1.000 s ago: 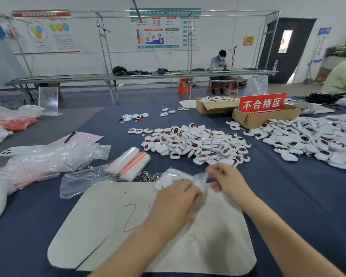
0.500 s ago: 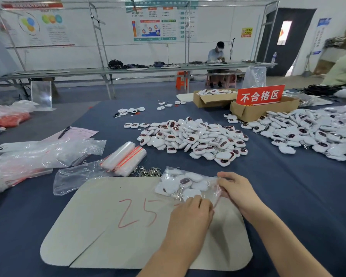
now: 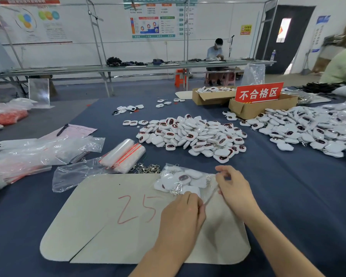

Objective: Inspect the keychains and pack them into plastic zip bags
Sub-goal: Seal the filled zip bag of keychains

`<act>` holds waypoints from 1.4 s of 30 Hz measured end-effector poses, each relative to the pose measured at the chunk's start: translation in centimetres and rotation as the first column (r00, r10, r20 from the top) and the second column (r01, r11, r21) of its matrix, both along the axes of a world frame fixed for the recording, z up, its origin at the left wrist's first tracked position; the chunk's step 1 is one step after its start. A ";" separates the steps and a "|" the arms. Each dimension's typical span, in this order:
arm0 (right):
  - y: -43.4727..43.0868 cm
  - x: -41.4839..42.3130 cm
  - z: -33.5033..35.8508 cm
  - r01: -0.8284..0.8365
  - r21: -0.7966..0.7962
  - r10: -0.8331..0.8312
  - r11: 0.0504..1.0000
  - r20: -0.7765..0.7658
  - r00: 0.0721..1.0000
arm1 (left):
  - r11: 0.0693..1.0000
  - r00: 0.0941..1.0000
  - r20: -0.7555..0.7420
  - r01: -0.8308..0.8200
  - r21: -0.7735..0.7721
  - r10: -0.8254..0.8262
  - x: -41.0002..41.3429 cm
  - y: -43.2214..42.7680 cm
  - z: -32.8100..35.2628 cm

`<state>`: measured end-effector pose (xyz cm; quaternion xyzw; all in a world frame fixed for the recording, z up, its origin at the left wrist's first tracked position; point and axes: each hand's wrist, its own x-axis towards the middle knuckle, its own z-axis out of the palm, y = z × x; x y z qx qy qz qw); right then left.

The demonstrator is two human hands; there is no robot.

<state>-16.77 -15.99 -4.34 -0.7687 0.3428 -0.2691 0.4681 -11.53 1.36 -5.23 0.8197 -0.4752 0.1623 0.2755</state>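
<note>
So a second ago both hands were bunched up over the clear plastic zip bag (image 3: 206,184) of white plastic keychains (image 3: 183,177). Now it's lying flat on the pale grey mat (image 3: 100,216) with a red "25" scrawled on it, and the left hand (image 3: 185,212) and right hand (image 3: 234,188) have slid to the bag's open edge. Each is pinching one end of the mouth strip, fingers curled on it. To me that says filling is done and they're zipping it closed.

Around it there's:
- a dark blue table cloth (image 3: 298,206)
- a loose pile of white keychains (image 3: 192,136) further back
- a roll of empty red-striped zip bags (image 3: 124,154) to the left
- a cardboard box (image 3: 248,110) with a red sign (image 3: 258,93)
- someone (image 3: 215,50) sitting at a long bench (image 3: 88,67) by the far wall
</note>
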 end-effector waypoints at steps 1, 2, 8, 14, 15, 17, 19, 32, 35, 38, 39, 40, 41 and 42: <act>0.8 -0.4 0.3 -0.028 -0.158 0.033 0.987 0.031 0.999 | 1.000 1.000 0.005 0.010 -0.029 -0.010 0.1 0.3 0.2; 1.5 -0.8 0.7 -0.088 -0.330 0.116 0.940 0.064 0.991 | 0.998 1.000 0.010 0.020 -0.058 -0.019 0.4 0.6 0.5; 4.1 -0.7 0.7 -0.372 -0.664 0.410 0.648 -0.107 0.906 | 0.991 0.996 0.043 0.076 -0.106 -0.072 3.9 3.1 1.6; 5.7 1.0 -0.6 -0.344 -0.691 0.426 0.636 -0.058 0.903 | 0.984 0.992 -0.054 0.109 -0.139 -0.117 5.0 5.1 0.4; 5.9 1.0 -0.8 -0.330 -0.711 0.416 0.621 -0.058 0.908 | 0.983 0.991 -0.055 0.113 -0.145 -0.122 5.0 5.3 0.3; 6.1 1.0 -1.3 -0.296 -0.734 0.390 0.611 -0.046 0.920 | 0.982 0.989 -0.072 0.115 -0.150 -0.127 4.8 5.4 0.2; 6.1 0.9 -1.6 -0.275 -0.741 0.380 0.613 -0.029 0.925 | 0.981 0.987 -0.083 0.126 -0.145 -0.139 4.8 5.3 0.1; 6.2 0.3 -1.6 -0.231 -0.723 0.338 0.652 0.004 0.941 | 0.981 0.993 -0.027 0.110 -0.160 -0.115 5.0 5.6 -0.1; 6.2 0.2 -1.6 -0.223 -0.717 0.335 0.661 0.016 0.942 | 0.977 0.989 -0.089 0.099 -0.191 -0.117 5.1 5.7 0.0; 6.3 0.2 -1.5 -0.223 -0.740 0.348 0.635 0.016 0.937 | 0.976 0.985 -0.089 0.129 -0.176 -0.146 5.1 5.6 0.0; 6.3 0.2 -1.5 -0.223 -0.748 0.353 0.625 0.017 0.935 | 0.976 0.985 -0.080 0.138 -0.169 -0.154 5.1 5.5 -0.1; 6.3 0.2 -1.6 -0.221 -0.756 0.357 0.616 0.018 0.934 | 0.976 0.985 -0.074 0.143 -0.166 -0.157 5.2 5.5 -0.2; 6.3 0.3 -1.6 -0.216 -0.763 0.361 0.609 0.024 0.932 | 0.976 0.985 -0.072 0.144 -0.166 -0.158 5.2 5.5 -0.3; 6.3 0.3 -1.7 -0.209 -0.771 0.365 0.602 0.032 0.931 | 0.976 0.985 -0.072 0.143 -0.167 -0.157 5.2 5.4 -0.3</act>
